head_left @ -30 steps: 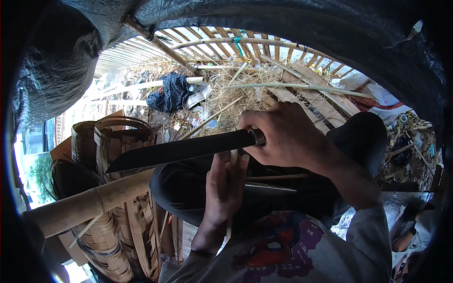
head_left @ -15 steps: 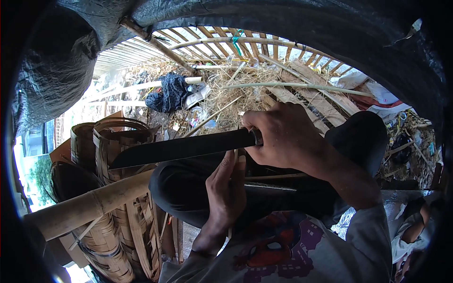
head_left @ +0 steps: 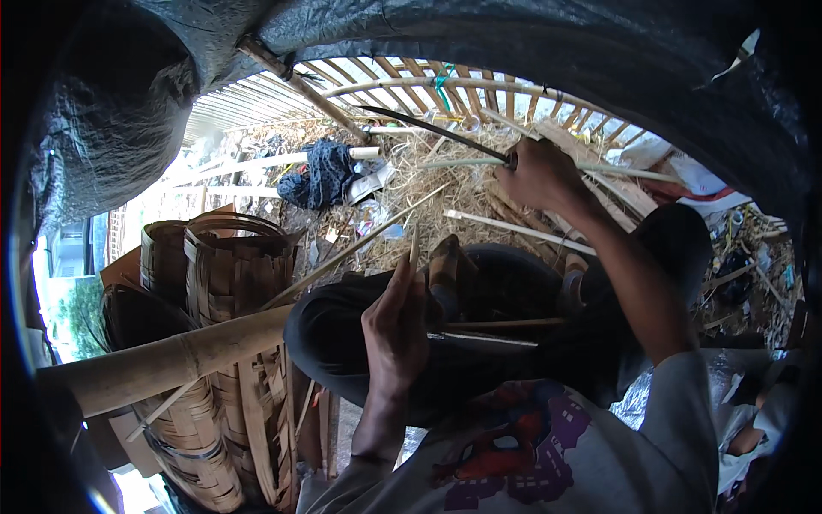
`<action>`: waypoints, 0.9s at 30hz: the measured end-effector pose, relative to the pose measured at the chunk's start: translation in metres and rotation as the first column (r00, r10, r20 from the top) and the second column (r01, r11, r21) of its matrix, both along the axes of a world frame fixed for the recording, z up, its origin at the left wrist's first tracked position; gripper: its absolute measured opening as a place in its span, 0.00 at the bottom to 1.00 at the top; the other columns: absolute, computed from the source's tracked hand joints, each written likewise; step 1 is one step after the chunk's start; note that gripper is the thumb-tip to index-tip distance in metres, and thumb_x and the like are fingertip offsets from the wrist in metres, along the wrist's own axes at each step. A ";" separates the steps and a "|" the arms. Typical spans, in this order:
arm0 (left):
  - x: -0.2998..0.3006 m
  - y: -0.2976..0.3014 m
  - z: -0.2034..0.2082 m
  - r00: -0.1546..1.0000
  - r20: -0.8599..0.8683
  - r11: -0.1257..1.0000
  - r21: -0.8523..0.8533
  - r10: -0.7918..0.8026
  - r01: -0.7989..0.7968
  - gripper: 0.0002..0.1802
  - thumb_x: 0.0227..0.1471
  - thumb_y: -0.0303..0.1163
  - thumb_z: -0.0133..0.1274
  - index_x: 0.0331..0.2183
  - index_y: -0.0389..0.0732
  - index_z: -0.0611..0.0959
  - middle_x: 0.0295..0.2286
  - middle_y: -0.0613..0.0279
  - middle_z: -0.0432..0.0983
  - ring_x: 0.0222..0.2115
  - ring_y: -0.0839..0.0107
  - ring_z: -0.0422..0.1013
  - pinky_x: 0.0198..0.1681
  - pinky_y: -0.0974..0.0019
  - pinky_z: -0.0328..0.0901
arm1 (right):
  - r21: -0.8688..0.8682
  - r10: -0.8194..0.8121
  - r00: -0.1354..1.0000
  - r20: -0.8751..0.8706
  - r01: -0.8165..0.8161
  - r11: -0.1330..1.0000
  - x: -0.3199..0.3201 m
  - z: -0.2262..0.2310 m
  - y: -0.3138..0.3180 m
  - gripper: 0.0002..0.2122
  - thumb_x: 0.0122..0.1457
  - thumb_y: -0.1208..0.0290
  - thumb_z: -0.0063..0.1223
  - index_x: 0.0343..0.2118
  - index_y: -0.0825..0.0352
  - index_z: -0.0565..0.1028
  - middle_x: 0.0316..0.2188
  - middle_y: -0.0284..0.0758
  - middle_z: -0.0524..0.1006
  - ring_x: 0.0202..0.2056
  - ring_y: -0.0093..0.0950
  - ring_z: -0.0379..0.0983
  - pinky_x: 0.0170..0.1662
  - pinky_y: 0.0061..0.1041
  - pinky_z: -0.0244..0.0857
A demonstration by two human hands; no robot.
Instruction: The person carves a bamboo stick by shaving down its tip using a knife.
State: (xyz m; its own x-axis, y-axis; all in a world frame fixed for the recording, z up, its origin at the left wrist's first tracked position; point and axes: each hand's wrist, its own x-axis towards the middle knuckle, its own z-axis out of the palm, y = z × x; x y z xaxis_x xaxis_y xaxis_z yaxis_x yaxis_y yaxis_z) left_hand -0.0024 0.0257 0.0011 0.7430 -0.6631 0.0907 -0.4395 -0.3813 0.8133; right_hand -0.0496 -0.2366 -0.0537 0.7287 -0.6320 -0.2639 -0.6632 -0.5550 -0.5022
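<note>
My left hand (head_left: 396,330) is closed around a thin bamboo strip (head_left: 415,243), whose pale tip stands up above the fingers. Farther out and to the right, my right hand (head_left: 541,177) grips the handle of a machete. The long dark machete blade (head_left: 432,130) extends to the far left, seen nearly edge-on and apart from the strip. Most of the handle is hidden by my fingers. Below the left hand are my bent legs in dark trousers (head_left: 342,330).
A thick bamboo pole (head_left: 180,364) crosses at the left, by rolled woven bamboo sheets (head_left: 235,274). Shavings (head_left: 471,188), sticks and litter cover the ground ahead, up to a slatted bamboo fence (head_left: 385,81). Dark plastic sheeting (head_left: 548,34) hangs overhead. Another person's arm (head_left: 749,437) shows at lower right.
My right hand has lifted the machete away from the strip, farther out and to the right, and the blade has turned nearly edge-on. My left hand still holds the strip.
</note>
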 end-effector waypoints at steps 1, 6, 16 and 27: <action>0.001 0.000 0.000 1.000 0.001 1.000 -0.014 0.017 -0.017 0.20 0.56 0.24 0.47 0.51 0.33 0.72 0.18 0.73 0.65 0.18 0.87 0.59 0.20 0.79 0.55 | -0.036 0.044 0.988 0.147 -0.039 0.999 -0.006 0.003 0.012 0.12 0.50 0.64 0.51 0.22 0.71 0.74 0.20 0.46 0.75 0.27 0.41 0.75 0.33 0.37 0.67; 0.003 0.004 -0.004 1.000 -0.026 1.000 -0.003 -0.010 0.010 0.21 0.56 0.25 0.47 0.52 0.35 0.71 0.17 0.74 0.64 0.17 0.87 0.58 0.19 0.80 0.54 | 0.057 0.252 0.905 0.343 -0.288 0.956 -0.023 0.050 0.040 0.13 0.48 0.61 0.56 0.27 0.68 0.77 0.19 0.41 0.77 0.24 0.38 0.77 0.33 0.34 0.71; -0.009 -0.001 -0.003 0.987 -0.159 0.999 -0.045 -0.019 0.012 0.21 0.56 0.25 0.47 0.52 0.34 0.71 0.21 0.66 0.67 0.20 0.84 0.61 0.22 0.78 0.56 | -0.141 0.394 0.846 0.359 -0.368 0.919 -0.018 0.071 0.068 0.13 0.42 0.61 0.60 0.23 0.68 0.77 0.19 0.43 0.77 0.24 0.40 0.77 0.32 0.36 0.72; -0.016 0.006 0.010 0.997 -0.073 0.999 -0.034 -0.020 0.017 0.19 0.55 0.24 0.47 0.50 0.31 0.72 0.24 0.61 0.71 0.24 0.80 0.66 0.26 0.77 0.58 | 0.067 0.091 0.994 0.063 -0.095 0.993 0.015 0.015 0.028 0.12 0.45 0.62 0.55 0.23 0.69 0.77 0.21 0.45 0.77 0.26 0.41 0.77 0.33 0.37 0.71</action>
State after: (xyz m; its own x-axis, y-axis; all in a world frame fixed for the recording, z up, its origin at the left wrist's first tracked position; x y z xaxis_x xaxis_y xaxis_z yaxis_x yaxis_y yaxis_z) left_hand -0.0186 0.0318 0.0112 0.7360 -0.6744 0.0592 -0.3853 -0.3454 0.8557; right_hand -0.0348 -0.2081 -0.0389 0.7991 -0.5423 -0.2595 -0.5781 -0.5748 -0.5792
